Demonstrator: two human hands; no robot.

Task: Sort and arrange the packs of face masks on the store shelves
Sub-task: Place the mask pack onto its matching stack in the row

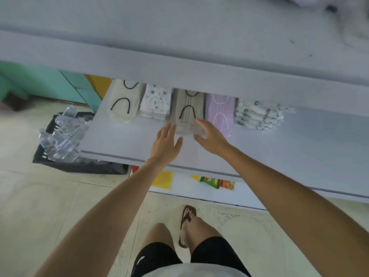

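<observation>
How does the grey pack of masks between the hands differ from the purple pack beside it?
The grey pack has black ear loops; the purple pack has white ones. The left hand and right hand flank the grey pack, not the purple pack. Both lie side by side on the same shelf.

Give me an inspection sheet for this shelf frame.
Surface: grey shelf; upper shelf lip hides the packs' rear ends.
Job's things: side by side, cream pack, patterned pack, beige pack, lilac pack, green-dotted packs.
Clutter: nothing seen.
Hands: left hand and right hand open, flanking the beige pack's front end.
Cables: nothing seen.
Surroundings: dark crate of clear wrappers on floor, left; snack packets on lower shelf.
</observation>
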